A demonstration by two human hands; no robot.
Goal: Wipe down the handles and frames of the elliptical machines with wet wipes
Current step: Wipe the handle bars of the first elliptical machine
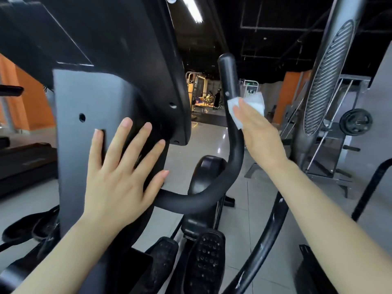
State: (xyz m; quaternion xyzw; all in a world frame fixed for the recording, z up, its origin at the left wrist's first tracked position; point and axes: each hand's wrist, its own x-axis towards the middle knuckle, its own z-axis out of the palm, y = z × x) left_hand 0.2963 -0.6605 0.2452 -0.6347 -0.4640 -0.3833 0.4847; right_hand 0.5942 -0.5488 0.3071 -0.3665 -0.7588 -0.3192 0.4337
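Note:
A black curved handle [228,77] of the elliptical machine rises at centre and bends down toward its grey frame column [84,98]. My right hand [257,132] holds a white wet wipe [253,102] against the right side of the handle's upright part, just below its rounded top. My left hand [121,170] lies flat with spread fingers on the grey column, under the black console housing [118,39]. The lower bend of the handle [191,201] passes beside my left thumb.
Black foot pedals [205,262] sit below. A tall grey moving arm [331,81] with a ribbed grip stands at right, a black bar [261,240] beneath it. A weight rack with a plate [355,122] is at far right, a treadmill [23,160] at left.

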